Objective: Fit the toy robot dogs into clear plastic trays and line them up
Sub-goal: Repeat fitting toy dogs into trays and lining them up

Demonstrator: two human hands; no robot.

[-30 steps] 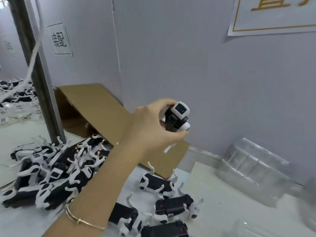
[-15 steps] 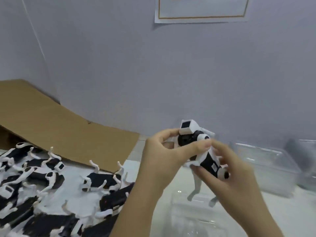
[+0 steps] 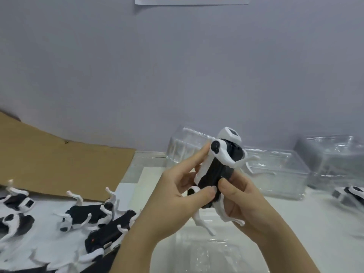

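We hold a toy robot dog (image 3: 215, 170) head-up over the desk (image 3: 307, 223), our left hand (image 3: 173, 196) and right hand (image 3: 246, 200) each with grip clamped round its black body.

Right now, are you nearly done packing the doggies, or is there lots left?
Lots left. One dog at the far right may be packed already, but it is too blurry to tell. The left hand and right hand hold one toy dog above a clear tray, not in it yet. A pile of loose dogs waits on the left, and more clear trays stand at the back.
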